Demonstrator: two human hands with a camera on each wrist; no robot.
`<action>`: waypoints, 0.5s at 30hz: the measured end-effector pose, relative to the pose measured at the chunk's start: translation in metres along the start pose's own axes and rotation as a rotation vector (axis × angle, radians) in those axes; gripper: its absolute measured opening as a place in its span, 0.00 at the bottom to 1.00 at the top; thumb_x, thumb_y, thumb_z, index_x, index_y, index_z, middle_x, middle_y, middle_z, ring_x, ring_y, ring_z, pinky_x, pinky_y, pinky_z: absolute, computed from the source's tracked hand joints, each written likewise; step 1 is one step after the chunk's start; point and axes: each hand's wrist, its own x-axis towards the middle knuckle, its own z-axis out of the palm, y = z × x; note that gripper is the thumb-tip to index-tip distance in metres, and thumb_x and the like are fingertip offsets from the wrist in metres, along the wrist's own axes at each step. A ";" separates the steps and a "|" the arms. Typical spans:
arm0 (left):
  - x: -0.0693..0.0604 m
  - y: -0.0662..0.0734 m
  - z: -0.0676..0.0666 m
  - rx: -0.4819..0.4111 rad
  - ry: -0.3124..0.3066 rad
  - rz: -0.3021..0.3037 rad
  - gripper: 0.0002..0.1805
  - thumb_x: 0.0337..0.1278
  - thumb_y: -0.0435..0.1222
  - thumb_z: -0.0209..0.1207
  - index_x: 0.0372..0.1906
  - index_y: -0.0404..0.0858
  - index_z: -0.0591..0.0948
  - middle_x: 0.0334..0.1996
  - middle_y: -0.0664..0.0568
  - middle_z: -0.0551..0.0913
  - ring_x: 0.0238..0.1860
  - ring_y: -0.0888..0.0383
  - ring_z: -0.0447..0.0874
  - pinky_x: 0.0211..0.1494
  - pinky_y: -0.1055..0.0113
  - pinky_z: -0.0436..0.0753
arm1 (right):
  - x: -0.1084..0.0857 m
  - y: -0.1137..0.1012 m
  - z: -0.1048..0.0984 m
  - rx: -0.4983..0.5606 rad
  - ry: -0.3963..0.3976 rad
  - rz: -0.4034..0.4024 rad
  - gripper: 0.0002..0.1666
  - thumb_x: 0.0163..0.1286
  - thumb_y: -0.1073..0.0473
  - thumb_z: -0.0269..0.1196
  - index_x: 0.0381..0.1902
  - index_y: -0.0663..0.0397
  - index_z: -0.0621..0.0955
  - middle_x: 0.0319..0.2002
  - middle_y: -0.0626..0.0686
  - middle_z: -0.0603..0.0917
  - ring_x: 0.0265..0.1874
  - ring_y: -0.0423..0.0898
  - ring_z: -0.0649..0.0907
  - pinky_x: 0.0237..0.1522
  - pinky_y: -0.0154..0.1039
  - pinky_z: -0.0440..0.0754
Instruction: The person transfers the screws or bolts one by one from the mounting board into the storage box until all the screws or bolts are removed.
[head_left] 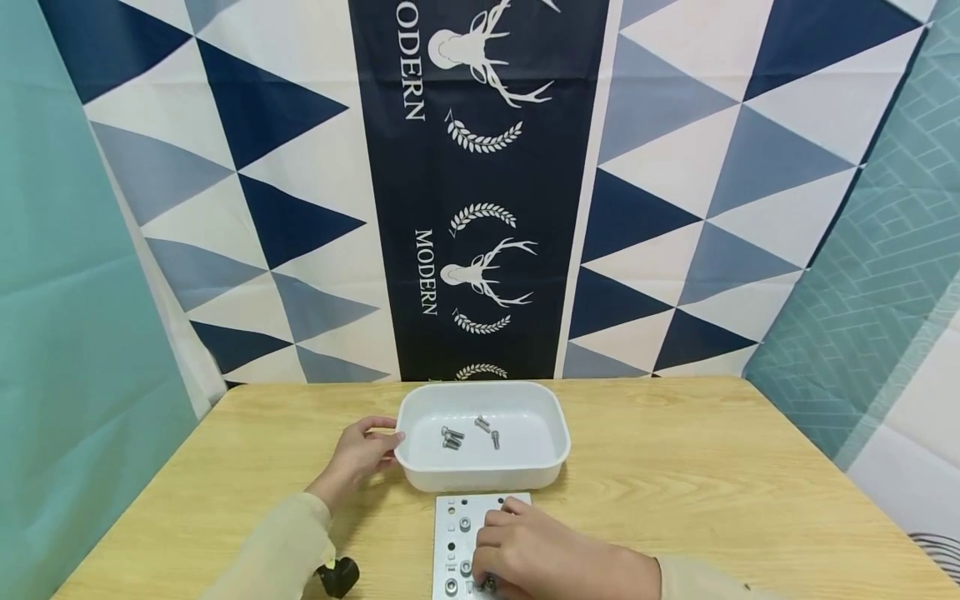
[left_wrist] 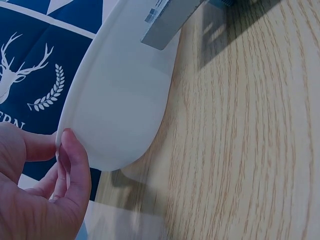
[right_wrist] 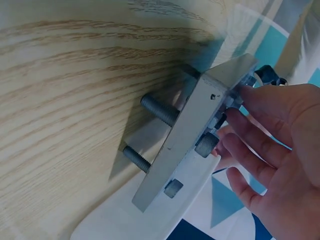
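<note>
My left hand (head_left: 363, 454) grips the left rim of a white plastic tub (head_left: 483, 480), thumb on one side of the wall and fingers on the other. Several loose socket-head bolts (head_left: 452, 435) lie on the tub's floor. In front of it stands a silver metal plate (head_left: 482, 506) with holes, several bolts (head_left: 465, 523) set in it. Thumb and index finger of my right hand (head_left: 536, 546) pinch a bolt head (right_wrist: 233, 100) at the plate's near part; the other fingers are loosely bent. Threaded shanks (right_wrist: 159, 110) stick out below the plate in the right wrist view.
Both tub and plate are on a light wooden table (head_left: 675, 467). A patterned cloth (head_left: 480, 192) hangs behind its far edge, with teal sheets at both sides. A small black object (head_left: 339, 577) is beside the left sleeve.
</note>
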 end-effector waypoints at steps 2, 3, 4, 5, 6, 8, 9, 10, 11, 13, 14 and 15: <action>-0.001 -0.002 0.000 0.000 0.002 -0.009 0.18 0.60 0.30 0.60 0.54 0.30 0.75 0.35 0.41 0.82 0.29 0.59 0.83 0.35 0.67 0.85 | 0.001 0.000 0.003 -0.023 0.023 -0.025 0.11 0.48 0.52 0.70 0.31 0.34 0.81 0.29 0.32 0.80 0.33 0.31 0.74 0.40 0.23 0.63; -0.001 -0.003 0.001 -0.002 0.002 -0.011 0.17 0.60 0.30 0.60 0.54 0.30 0.75 0.35 0.41 0.83 0.29 0.59 0.83 0.35 0.67 0.85 | 0.002 0.000 0.004 -0.045 0.042 -0.041 0.10 0.49 0.51 0.70 0.31 0.33 0.81 0.28 0.31 0.80 0.32 0.30 0.73 0.40 0.23 0.62; -0.001 -0.004 0.001 -0.004 0.004 -0.011 0.17 0.60 0.30 0.60 0.53 0.30 0.75 0.35 0.41 0.82 0.29 0.59 0.83 0.35 0.67 0.85 | 0.002 0.000 0.007 -0.092 0.080 -0.059 0.10 0.47 0.50 0.70 0.29 0.33 0.80 0.26 0.31 0.79 0.31 0.31 0.73 0.38 0.23 0.60; -0.001 -0.005 0.001 -0.007 0.005 -0.010 0.17 0.60 0.30 0.60 0.53 0.30 0.75 0.35 0.41 0.82 0.29 0.59 0.83 0.35 0.67 0.85 | 0.003 -0.001 0.008 -0.115 0.100 -0.070 0.09 0.47 0.49 0.70 0.28 0.32 0.80 0.26 0.30 0.78 0.30 0.30 0.72 0.38 0.23 0.59; -0.001 -0.005 0.002 -0.010 0.007 -0.010 0.17 0.59 0.30 0.60 0.53 0.30 0.75 0.34 0.42 0.82 0.29 0.59 0.83 0.35 0.67 0.85 | 0.004 -0.001 0.009 -0.122 0.104 -0.076 0.09 0.47 0.49 0.69 0.27 0.32 0.80 0.25 0.30 0.78 0.29 0.30 0.72 0.38 0.23 0.59; -0.002 -0.005 0.002 -0.014 0.007 -0.005 0.17 0.59 0.29 0.60 0.53 0.30 0.75 0.35 0.41 0.83 0.29 0.59 0.83 0.35 0.67 0.85 | 0.005 -0.001 0.010 -0.129 0.108 -0.080 0.07 0.48 0.48 0.68 0.26 0.31 0.80 0.25 0.29 0.78 0.29 0.30 0.72 0.37 0.22 0.59; -0.001 -0.005 0.002 -0.015 0.008 0.000 0.17 0.59 0.29 0.60 0.53 0.29 0.75 0.35 0.41 0.83 0.29 0.59 0.84 0.35 0.68 0.85 | 0.005 -0.001 0.011 -0.134 0.109 -0.082 0.07 0.49 0.48 0.68 0.26 0.30 0.80 0.24 0.29 0.78 0.29 0.30 0.72 0.37 0.22 0.59; -0.002 -0.004 0.002 -0.017 0.009 0.002 0.17 0.59 0.29 0.60 0.52 0.29 0.75 0.35 0.40 0.83 0.29 0.59 0.84 0.34 0.68 0.85 | 0.006 -0.001 0.011 -0.136 0.110 -0.082 0.07 0.48 0.48 0.68 0.25 0.30 0.79 0.24 0.29 0.77 0.29 0.30 0.72 0.37 0.22 0.58; -0.001 -0.004 0.002 -0.017 0.011 0.004 0.17 0.59 0.29 0.60 0.52 0.29 0.75 0.35 0.40 0.83 0.29 0.59 0.84 0.34 0.68 0.85 | 0.006 -0.001 0.011 -0.134 0.107 -0.081 0.06 0.48 0.47 0.68 0.25 0.30 0.80 0.24 0.29 0.77 0.29 0.30 0.72 0.37 0.22 0.58; -0.001 -0.002 0.002 -0.015 0.015 0.006 0.17 0.59 0.29 0.60 0.52 0.29 0.75 0.34 0.41 0.83 0.29 0.59 0.83 0.34 0.69 0.85 | 0.007 0.000 0.010 -0.136 0.104 -0.077 0.06 0.48 0.47 0.68 0.25 0.29 0.80 0.24 0.29 0.78 0.29 0.30 0.72 0.38 0.22 0.58; 0.000 -0.001 0.002 -0.015 0.017 0.008 0.17 0.59 0.28 0.60 0.52 0.29 0.75 0.34 0.41 0.83 0.28 0.59 0.83 0.33 0.69 0.85 | 0.007 0.000 0.009 -0.138 0.101 -0.074 0.07 0.48 0.48 0.68 0.25 0.30 0.80 0.24 0.29 0.78 0.29 0.30 0.71 0.37 0.22 0.58; 0.000 0.000 0.002 -0.012 0.017 0.011 0.17 0.59 0.29 0.60 0.52 0.29 0.75 0.34 0.42 0.83 0.28 0.59 0.83 0.33 0.69 0.85 | 0.007 0.001 0.008 -0.140 0.097 -0.070 0.08 0.47 0.48 0.69 0.25 0.30 0.80 0.24 0.29 0.78 0.29 0.30 0.71 0.37 0.22 0.58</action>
